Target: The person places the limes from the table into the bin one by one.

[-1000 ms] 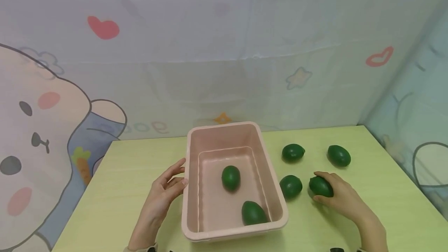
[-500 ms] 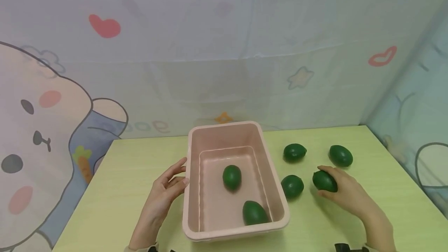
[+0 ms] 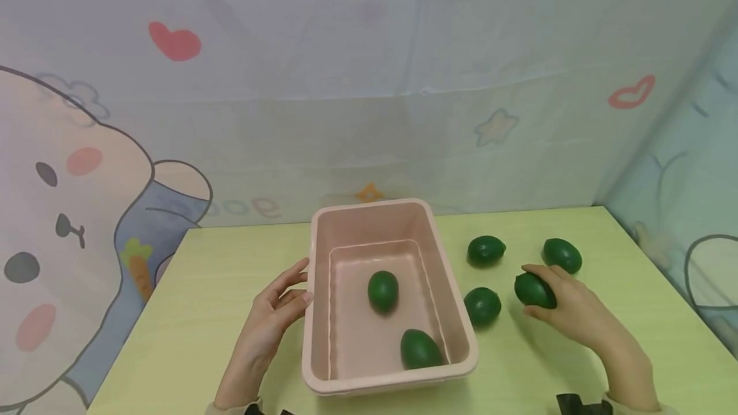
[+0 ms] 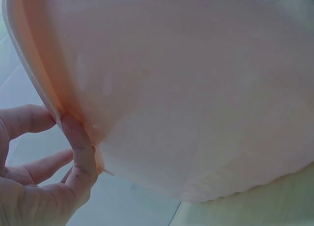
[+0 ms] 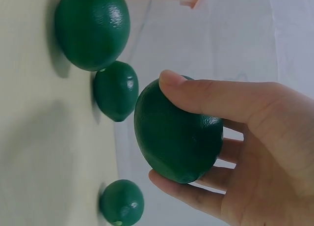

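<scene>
Lime [image 3: 534, 290] clamped in right hand [image 3: 571, 306], now higher above worktop [image 3: 628, 287] near right edge; left hand [image 3: 268, 319] still pinches pink bin [image 3: 392, 381].

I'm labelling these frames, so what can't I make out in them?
Head: part of the held lime, hidden by the right hand.
Head: most of the right sleeve, cut off by the bottom edge.
Left wrist: the whole pink bin, cut off by the top and right edges.
Right wrist: top of the uppermost lime, cut off by the top edge.
</scene>
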`<state>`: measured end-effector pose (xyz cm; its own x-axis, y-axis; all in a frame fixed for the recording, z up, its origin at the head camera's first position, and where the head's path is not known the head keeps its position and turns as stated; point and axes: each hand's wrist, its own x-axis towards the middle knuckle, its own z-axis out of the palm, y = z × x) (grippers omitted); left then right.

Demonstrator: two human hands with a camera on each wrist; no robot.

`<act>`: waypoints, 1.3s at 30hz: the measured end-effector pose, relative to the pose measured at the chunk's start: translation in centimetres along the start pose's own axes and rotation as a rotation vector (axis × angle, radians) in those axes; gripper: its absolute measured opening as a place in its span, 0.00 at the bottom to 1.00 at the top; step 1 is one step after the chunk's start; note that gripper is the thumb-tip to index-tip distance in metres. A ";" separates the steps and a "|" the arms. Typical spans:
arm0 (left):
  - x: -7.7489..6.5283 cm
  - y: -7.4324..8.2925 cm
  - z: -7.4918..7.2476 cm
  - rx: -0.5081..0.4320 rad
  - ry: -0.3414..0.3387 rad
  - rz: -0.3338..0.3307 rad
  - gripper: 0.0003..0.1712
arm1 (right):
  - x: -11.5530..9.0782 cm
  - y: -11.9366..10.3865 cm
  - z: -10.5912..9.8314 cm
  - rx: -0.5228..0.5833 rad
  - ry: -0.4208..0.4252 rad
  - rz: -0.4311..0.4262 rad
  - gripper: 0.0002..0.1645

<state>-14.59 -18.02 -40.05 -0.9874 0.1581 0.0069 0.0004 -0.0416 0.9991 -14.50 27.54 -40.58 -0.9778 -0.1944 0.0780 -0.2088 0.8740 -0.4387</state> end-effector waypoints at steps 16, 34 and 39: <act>0.1 0.0 0.1 0.010 -0.009 -0.004 0.34 | 0.8 -2.0 -1.2 0.000 0.026 -0.040 0.41; 0.0 0.0 0.0 0.018 -0.003 -0.002 0.34 | 1.1 -3.5 -2.1 -0.020 0.016 -0.077 0.40; -0.1 0.0 0.0 0.017 -0.007 -0.001 0.34 | 1.1 -4.0 -2.4 -0.027 0.026 -0.090 0.40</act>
<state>-14.52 -18.00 -40.01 -0.9863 0.1646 0.0057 0.0016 -0.0249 0.9997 -14.81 24.92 -36.59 -0.9551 -0.2613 0.1395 -0.2959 0.8652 -0.4048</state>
